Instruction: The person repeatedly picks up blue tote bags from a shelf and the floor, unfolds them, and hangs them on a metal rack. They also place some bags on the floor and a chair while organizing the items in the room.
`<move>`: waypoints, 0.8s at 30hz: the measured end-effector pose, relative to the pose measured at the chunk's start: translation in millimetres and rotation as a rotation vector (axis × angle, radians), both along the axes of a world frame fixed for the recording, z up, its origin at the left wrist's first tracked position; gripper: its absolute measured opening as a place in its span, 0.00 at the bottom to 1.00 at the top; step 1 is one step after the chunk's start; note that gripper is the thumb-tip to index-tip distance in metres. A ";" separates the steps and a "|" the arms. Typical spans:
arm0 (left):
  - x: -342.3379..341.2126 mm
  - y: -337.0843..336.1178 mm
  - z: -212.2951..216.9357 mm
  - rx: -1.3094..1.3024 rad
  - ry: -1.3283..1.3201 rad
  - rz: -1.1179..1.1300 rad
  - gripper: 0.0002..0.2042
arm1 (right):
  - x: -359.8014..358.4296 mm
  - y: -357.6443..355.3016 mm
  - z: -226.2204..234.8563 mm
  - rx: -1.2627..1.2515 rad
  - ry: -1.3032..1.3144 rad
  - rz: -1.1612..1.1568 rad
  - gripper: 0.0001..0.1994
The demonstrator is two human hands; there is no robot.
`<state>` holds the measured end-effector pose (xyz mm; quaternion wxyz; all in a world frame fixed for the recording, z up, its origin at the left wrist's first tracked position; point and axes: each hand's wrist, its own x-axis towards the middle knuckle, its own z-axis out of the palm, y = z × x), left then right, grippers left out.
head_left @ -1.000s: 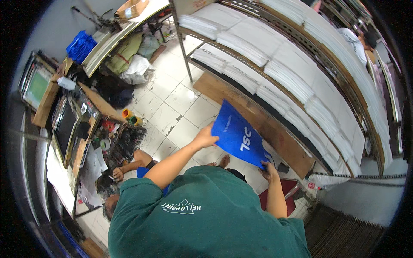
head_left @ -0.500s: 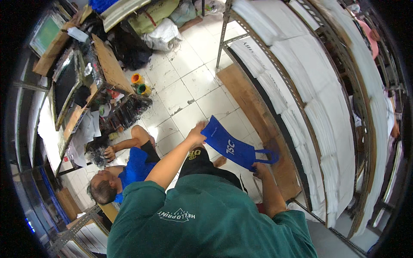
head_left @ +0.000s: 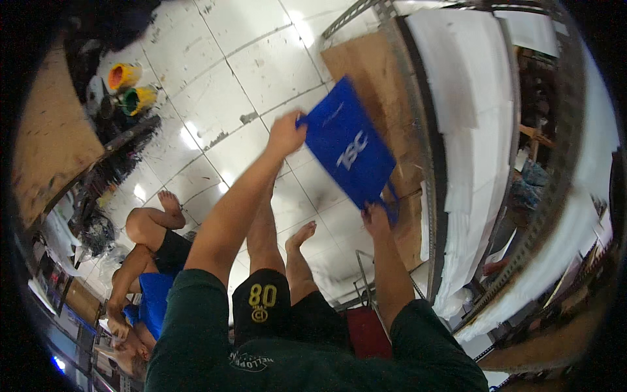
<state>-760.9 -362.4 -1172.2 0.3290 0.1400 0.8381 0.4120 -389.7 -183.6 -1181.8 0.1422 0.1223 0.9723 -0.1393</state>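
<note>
I hold a flat blue cloth bag (head_left: 351, 151) with white lettering out in front of me, above the tiled floor. My left hand (head_left: 286, 134) pinches its upper left corner. My right hand (head_left: 375, 219) grips the lower end, where the blue handles hang. The bag is stretched between both hands and tilted. Below it I see my own bare legs and foot (head_left: 302, 235) in black shorts.
A metal shelf rack (head_left: 434, 163) with stacked white sheets runs along the right, with a brown board (head_left: 379, 85) on the floor beside it. Another person in a blue shirt (head_left: 153, 297) sits on the floor at lower left. Coloured pots (head_left: 134, 88) stand at upper left.
The view has tipped further down toward the floor and my legs. The bag stays held in both hands and now sits higher and larger in the picture.
</note>
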 end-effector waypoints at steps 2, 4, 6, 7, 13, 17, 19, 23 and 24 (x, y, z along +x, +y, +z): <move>-36.4 19.6 -37.5 0.111 0.118 0.145 0.16 | -35.9 21.8 -60.0 -0.022 0.098 -0.162 0.09; -49.6 16.0 -56.8 0.245 -0.028 0.477 0.25 | -88.8 38.6 -106.6 -0.083 -0.091 -0.382 0.10; -24.4 -13.2 -96.8 0.232 -0.151 0.545 0.24 | -82.8 80.3 -192.9 -0.014 0.130 -0.381 0.11; 0.0 -33.7 -125.1 0.187 -0.165 0.490 0.24 | -75.8 107.3 -237.8 -0.083 0.201 -0.512 0.11; 183.1 -272.6 -210.0 -0.496 -0.591 0.359 0.21 | -152.1 167.4 -382.8 -0.009 0.112 -0.450 0.12; 239.8 -356.6 -167.9 -0.688 -0.667 0.291 0.20 | -149.5 178.6 -471.5 -0.307 0.269 -0.575 0.12; 241.0 -354.2 -158.8 -0.726 -0.766 0.302 0.19 | -130.5 201.6 -489.9 -0.427 0.384 -0.731 0.12; 244.3 -344.4 -150.3 -0.718 -0.811 0.328 0.19 | -109.9 220.7 -500.0 -0.270 0.280 -0.613 0.12; 245.2 -341.6 -150.3 -0.697 -0.815 0.335 0.19 | -106.0 221.8 -498.4 -0.214 0.235 -0.558 0.12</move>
